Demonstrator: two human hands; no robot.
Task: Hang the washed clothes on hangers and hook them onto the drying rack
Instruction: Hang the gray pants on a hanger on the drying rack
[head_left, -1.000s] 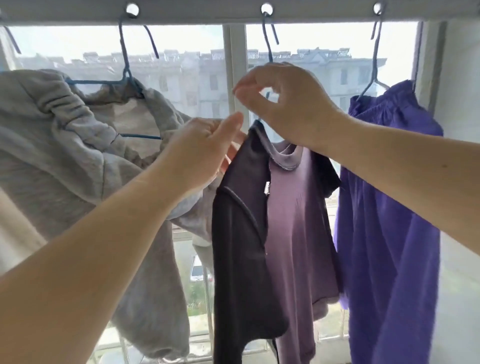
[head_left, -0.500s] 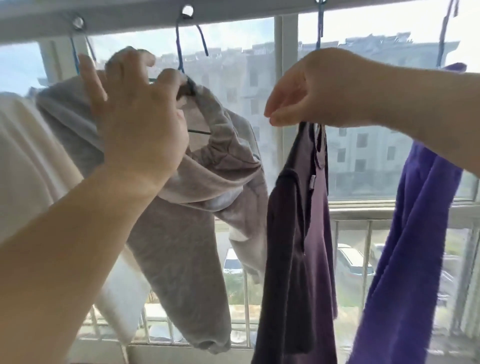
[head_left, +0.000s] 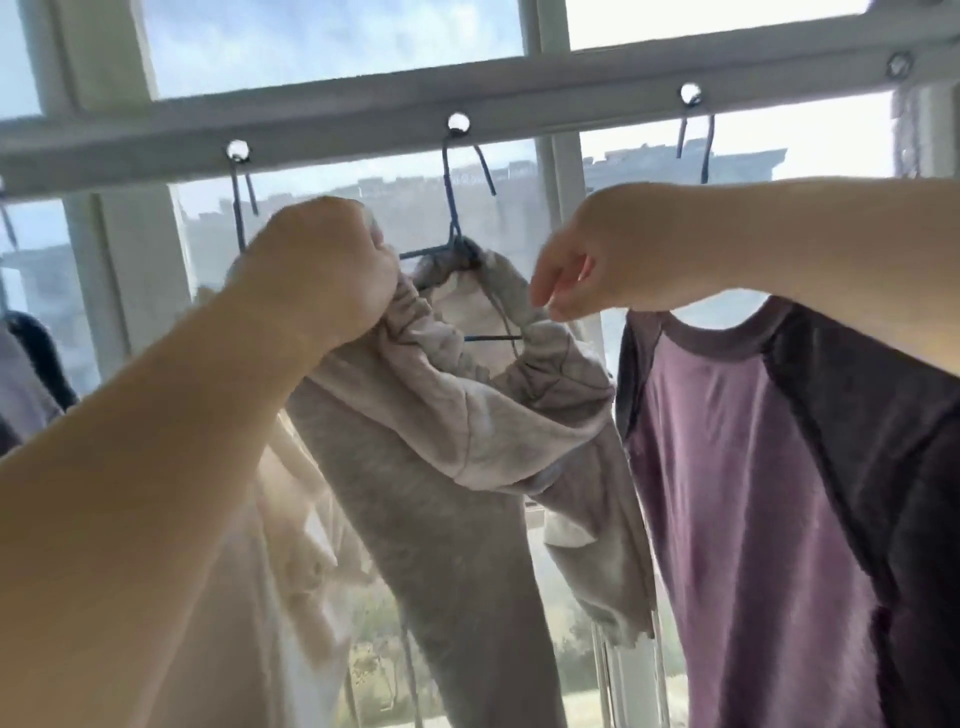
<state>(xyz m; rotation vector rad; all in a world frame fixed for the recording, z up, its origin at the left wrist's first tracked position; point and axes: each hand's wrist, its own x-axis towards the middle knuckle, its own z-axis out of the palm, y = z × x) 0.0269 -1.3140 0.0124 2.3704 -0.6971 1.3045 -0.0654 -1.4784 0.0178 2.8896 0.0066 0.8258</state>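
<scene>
Two garments already hang from the drying rack (head_left: 363, 124); the left hand (head_left: 322, 270) clenches the grey sweatpants' waistband (head_left: 441, 332) on its blue hanger (head_left: 452, 228), still being arranged, while the right hand (head_left: 587, 260), released, hovers beside.

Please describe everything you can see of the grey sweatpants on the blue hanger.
The grey sweatpants look like soft, thick cotton with a gathered elastic waistband turned outward, paler on the inside. They hang on a thin blue hanger hooked into a hole of the drying rack bar, legs falling downward. The left hand grips the bunched waistband on the left side; the right hand has its fingertips at the waistband's right edge. A purple and dark T-shirt hangs close beside them.
</scene>
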